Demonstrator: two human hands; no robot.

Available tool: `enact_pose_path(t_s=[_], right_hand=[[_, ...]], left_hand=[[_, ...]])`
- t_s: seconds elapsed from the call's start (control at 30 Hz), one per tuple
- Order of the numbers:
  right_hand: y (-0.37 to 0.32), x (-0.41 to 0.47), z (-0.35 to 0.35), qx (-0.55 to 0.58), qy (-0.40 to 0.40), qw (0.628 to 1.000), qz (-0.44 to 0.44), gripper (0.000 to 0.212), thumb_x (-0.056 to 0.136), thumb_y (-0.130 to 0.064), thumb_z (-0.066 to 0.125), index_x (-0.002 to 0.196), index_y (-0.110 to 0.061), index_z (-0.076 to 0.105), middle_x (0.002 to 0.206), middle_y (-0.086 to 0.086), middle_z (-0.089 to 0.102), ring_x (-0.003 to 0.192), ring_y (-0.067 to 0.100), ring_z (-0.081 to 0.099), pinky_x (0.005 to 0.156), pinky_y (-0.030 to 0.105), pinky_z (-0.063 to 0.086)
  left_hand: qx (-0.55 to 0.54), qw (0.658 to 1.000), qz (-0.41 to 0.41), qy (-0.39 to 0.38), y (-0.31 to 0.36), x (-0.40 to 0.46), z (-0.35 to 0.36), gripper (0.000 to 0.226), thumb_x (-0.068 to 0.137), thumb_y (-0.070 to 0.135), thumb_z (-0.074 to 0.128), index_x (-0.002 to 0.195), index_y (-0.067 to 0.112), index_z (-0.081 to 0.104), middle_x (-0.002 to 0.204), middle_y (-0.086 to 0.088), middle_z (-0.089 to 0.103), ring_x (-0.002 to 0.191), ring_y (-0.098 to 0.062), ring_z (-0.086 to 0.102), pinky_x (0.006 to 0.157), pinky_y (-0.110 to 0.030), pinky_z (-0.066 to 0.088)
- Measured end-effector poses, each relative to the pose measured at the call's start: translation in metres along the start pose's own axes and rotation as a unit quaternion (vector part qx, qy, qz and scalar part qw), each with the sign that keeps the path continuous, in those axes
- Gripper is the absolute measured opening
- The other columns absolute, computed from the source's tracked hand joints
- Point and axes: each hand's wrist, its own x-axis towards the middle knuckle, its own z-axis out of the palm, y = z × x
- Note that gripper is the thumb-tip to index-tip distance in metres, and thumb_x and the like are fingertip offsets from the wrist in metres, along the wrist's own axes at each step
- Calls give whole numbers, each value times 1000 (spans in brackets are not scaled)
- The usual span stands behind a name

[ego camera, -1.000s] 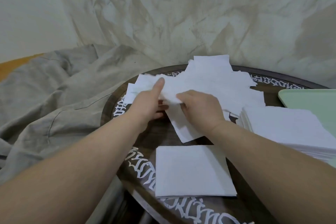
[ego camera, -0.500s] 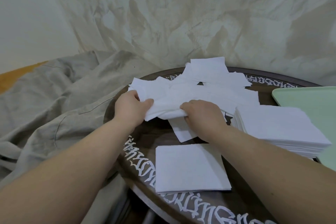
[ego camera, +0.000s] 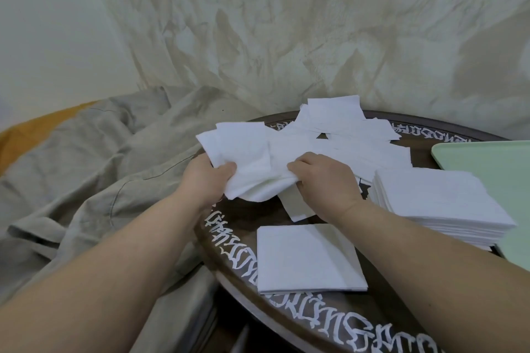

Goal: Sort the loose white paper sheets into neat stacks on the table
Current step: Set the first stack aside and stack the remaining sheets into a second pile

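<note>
A loose heap of white paper sheets (ego camera: 344,135) covers the far part of the round dark table (ego camera: 246,218). My left hand (ego camera: 205,180) grips the left side of a bunch of sheets (ego camera: 252,163) lifted from the heap, thumb on top. My right hand (ego camera: 324,183) grips the same bunch at its right, fingers curled into the paper. A thin neat stack (ego camera: 307,258) lies at the table's near edge. A thick neat stack (ego camera: 436,203) sits to the right.
A pale green tray (ego camera: 487,160) lies at the right, partly under the thick stack. The table rim carries white lettering (ego camera: 329,321). Rumpled beige cloth (ego camera: 94,169) covers the surface left of the table and hangs behind it.
Both hands have gathered the loose sheets into a crumpled bunch. My left hand has closed its thumb and fingers on the bunch's left side, and the bunch has lifted slightly.
</note>
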Motion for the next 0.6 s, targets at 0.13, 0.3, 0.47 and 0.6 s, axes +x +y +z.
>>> enact_pose_path(t_s=[0.13,0.3,0.47,0.6], right_hand=[[-5,-3,-15,99,35,994,-13,26,69,1,65,93,-8,72,91,12,68,68,35,64,51,40,53],[-9,-8,-37,174,60,983,22,29,85,-2,60,112,-9,69,115,9,66,103,29,61,87,34,45],[-9,-21,-53,197,71,977,29,29,81,3,60,104,-8,72,112,10,66,100,31,63,85,35,48],[-7,-34,-72,216,51,972,71,29,83,-1,59,108,-10,71,116,6,64,108,22,58,90,22,38]], left_hand=[[-56,998,33,13,-1,-3,-2,16,71,30,54,74,35,68,101,-7,70,102,-37,64,94,-57,48],[-147,989,16,-3,18,-21,-5,24,80,8,62,100,21,68,105,-4,71,98,-29,67,92,-52,52],[-208,977,11,-37,31,-33,3,24,88,0,62,106,16,63,107,-3,70,96,-24,68,89,-48,53],[-224,974,1,-41,40,-43,4,22,87,2,64,105,13,64,106,-4,70,97,-26,68,90,-50,53]])
